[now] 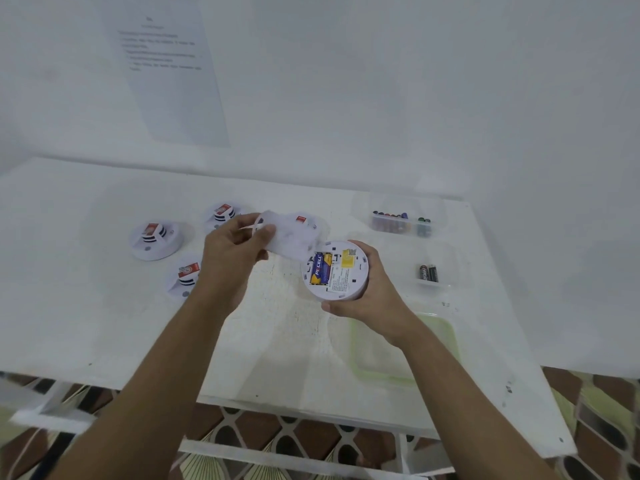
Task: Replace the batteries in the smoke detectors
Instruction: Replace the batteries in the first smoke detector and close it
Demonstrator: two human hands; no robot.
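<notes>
Green tray (446,336) nearest on desk (104,323). Right hand (367,299) cups upturned smoke detector (337,271) above desk, fingers wrapped round rim; two batteries (320,268) seated in open bay. Left hand (232,251) pinches blurred white cover (287,239) by edge. Detector looks light, rigid, smooth plastic; rim grip safest, clips likely fragile. Beyond: four more detectors (156,239), spent cells (428,273), clear box of batteries (398,220).

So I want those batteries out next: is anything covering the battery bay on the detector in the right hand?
Nothing visible does. The blurred white cover is lifted off in the left hand; the batteries lie exposed in the smoke detector held by the right hand.
</notes>
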